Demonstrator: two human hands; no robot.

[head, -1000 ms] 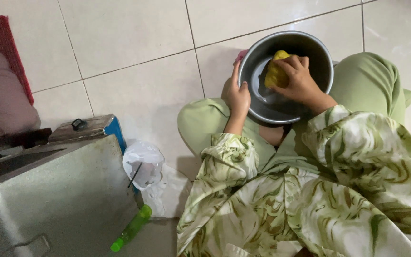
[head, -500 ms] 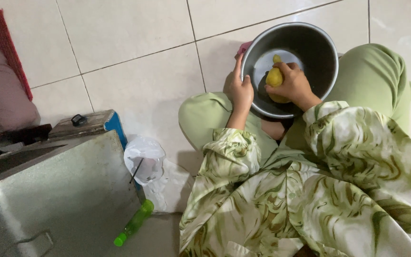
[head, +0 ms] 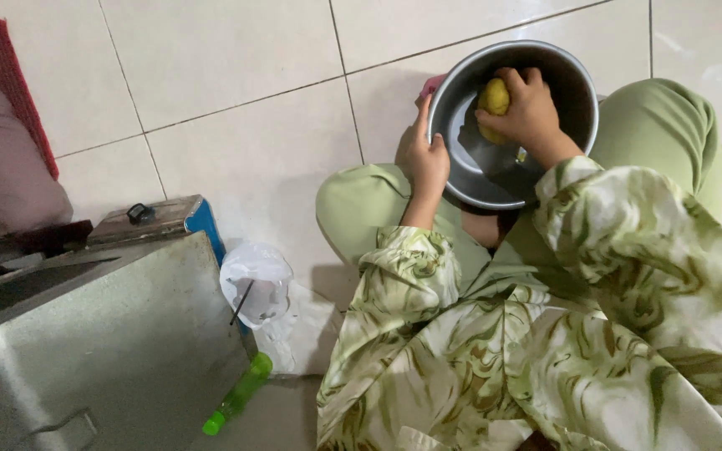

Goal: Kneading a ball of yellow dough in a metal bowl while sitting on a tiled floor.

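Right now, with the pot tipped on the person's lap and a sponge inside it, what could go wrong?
1. The metal pot rests tilted on the knees, steadied only by the left hand on its rim; it could slip onto the tiled floor.
2. The right hand presses a yellow sponge against the inner wall; any wash water might spill onto the green trousers.

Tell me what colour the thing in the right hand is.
Yellow: the sponge in the right hand, head view.
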